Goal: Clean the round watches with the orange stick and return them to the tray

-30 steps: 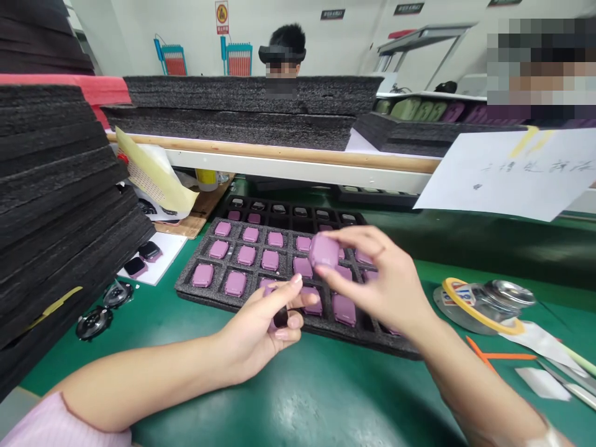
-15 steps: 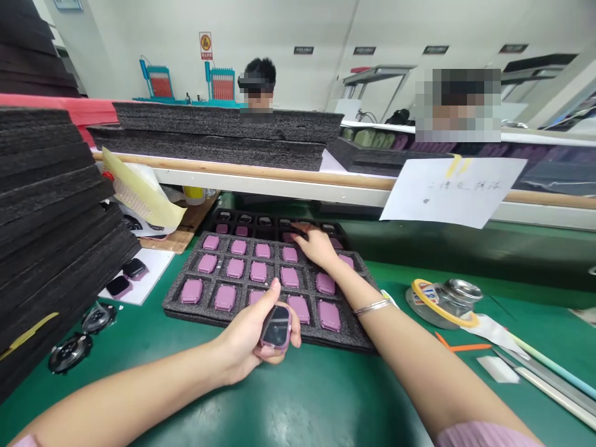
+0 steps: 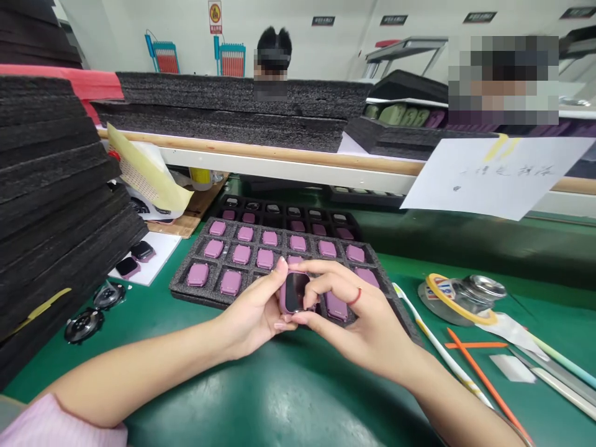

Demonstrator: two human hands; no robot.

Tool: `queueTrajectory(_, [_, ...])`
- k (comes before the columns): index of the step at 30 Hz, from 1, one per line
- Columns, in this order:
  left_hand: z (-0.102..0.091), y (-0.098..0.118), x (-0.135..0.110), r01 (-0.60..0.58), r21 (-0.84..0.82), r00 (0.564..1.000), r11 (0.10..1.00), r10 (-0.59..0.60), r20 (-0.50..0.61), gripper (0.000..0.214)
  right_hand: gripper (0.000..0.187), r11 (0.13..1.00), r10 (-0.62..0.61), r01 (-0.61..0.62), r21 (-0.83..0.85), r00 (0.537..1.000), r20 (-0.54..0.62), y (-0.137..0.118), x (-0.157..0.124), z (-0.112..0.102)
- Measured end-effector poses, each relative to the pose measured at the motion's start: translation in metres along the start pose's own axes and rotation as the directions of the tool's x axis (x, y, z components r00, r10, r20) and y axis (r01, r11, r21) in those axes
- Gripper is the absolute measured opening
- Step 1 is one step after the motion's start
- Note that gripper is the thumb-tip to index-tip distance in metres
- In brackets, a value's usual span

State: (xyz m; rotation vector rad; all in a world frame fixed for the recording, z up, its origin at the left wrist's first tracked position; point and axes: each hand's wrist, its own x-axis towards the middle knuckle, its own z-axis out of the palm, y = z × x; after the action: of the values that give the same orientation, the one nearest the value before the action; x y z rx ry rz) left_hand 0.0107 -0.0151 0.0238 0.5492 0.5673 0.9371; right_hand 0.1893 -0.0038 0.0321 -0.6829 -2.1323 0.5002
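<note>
My left hand [image 3: 251,313] is closed round a purple square-cased smartwatch [image 3: 292,290], its dark glossy face turned up towards me. My right hand [image 3: 361,307] bends over the watch from the right, thumb and fingertips gripping its lower right side. Whether a small part sits under those fingertips cannot be seen. Just behind both hands lies a black foam tray [image 3: 179,287] with rows of purple watch cases [image 3: 241,254]; my hands hide some of its front pockets. A second black tray [image 3: 356,228] beyond it holds purple cases and dark glossy pieces.
Tall foam stacks [image 3: 56,186] rise at left, beside round black watch parts [image 3: 84,326] and two watches on white card [image 3: 162,264]. A glass bottle [image 3: 484,290], orange sticks [image 3: 493,388] and a white-handled tool [image 3: 440,347] lie right. A shelf edge [image 3: 288,167] crosses behind; two people sit beyond.
My right hand has come back from the rear tray to the watch and now grips it. My left hand has risen slightly with the watch. The camera view has shifted.
</note>
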Motion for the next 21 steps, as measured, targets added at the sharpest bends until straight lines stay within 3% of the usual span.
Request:
queueTrajectory(5, [-0.001,-0.003,-0.005,0.015,0.013,0.999,1.000,-0.015,0.028,0.057,0.009,0.997,0.025,-0.019,0.071,0.997,-0.080,-0.004,0.001,0.001])
queueTrajectory(7, [-0.001,-0.003,-0.006,0.029,-0.001,0.999,1.000,-0.029,0.040,0.056,0.009,0.993,0.051,-0.028,0.117,0.980,-0.191,-0.006,0.002,0.000])
queueTrajectory(10, [0.002,-0.002,-0.007,0.066,-0.006,0.996,0.998,-0.065,0.067,0.056,0.011,0.982,0.089,-0.001,0.187,0.881,-0.464,-0.009,0.000,-0.003])
queueTrajectory(12, [0.003,-0.001,-0.008,0.082,-0.010,0.993,0.997,-0.081,0.087,0.055,0.009,0.976,0.110,0.008,0.218,0.844,-0.525,-0.011,-0.002,-0.006])
queueTrajectory(14, [0.005,-0.001,-0.009,0.089,-0.019,0.991,0.996,-0.086,0.107,0.054,0.010,0.977,0.108,-0.019,0.211,0.901,-0.420,-0.012,-0.004,-0.008])
queueTrajectory(16, [0.006,-0.001,-0.010,0.090,-0.017,0.989,0.996,-0.087,0.120,0.055,0.038,0.989,0.082,-0.050,0.138,0.968,-0.236,-0.013,-0.005,-0.009])
queueTrajectory(18, [0.006,-0.001,-0.010,0.083,-0.010,0.990,0.997,-0.081,0.118,0.055,0.057,0.997,0.058,-0.053,0.051,0.992,-0.109,-0.013,-0.006,-0.007])
queueTrajectory(21, [0.007,-0.002,-0.011,0.067,-0.009,0.991,0.998,-0.065,0.120,0.055,0.056,0.999,0.049,-0.049,0.005,0.998,-0.046,-0.011,-0.006,-0.004])
